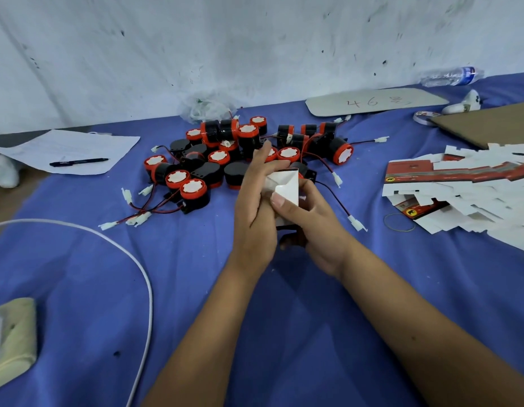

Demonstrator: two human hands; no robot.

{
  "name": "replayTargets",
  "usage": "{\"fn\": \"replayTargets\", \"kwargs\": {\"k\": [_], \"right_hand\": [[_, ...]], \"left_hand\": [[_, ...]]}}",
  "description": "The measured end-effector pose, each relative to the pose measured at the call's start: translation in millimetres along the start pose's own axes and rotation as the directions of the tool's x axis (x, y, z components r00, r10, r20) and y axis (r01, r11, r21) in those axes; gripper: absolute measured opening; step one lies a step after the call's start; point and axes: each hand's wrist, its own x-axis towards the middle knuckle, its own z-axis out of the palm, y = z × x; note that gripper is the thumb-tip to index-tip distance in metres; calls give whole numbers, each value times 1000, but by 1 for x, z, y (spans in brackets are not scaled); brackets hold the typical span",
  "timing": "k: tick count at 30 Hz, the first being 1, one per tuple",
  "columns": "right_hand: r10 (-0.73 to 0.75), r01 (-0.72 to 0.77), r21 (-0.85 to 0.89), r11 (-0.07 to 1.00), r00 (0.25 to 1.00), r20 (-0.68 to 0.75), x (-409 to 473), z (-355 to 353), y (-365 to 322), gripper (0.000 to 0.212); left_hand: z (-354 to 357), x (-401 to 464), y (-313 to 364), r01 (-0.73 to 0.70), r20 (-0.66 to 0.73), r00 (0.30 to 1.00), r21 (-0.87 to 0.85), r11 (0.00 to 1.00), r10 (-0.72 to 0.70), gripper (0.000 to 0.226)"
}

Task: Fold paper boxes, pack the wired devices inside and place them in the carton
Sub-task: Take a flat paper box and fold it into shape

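Folding paper box between hands

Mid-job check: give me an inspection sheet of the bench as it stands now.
Surface: blue cloth over the bench.
Job's things: pile of black-and-red wired devices; flat box blanks stacked at right; paper box in hand, end flaps being folded.
Clutter: marker pen on paper sheet; rubber band; water bottle; tape roll; plastic bag.
Grippers: left hand and right hand both grip the box.
Cables: white cable looping at left.
Surroundings: stained white wall.
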Motion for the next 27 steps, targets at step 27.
{"fn": "replayTargets", "kwargs": {"k": [27], "right_hand": [[-81, 51, -352, 934, 994, -70, 12, -24, 1, 31]], "left_hand": [[-25, 5, -10, -187, 229, 970, 493, 850, 80, 85]]}}
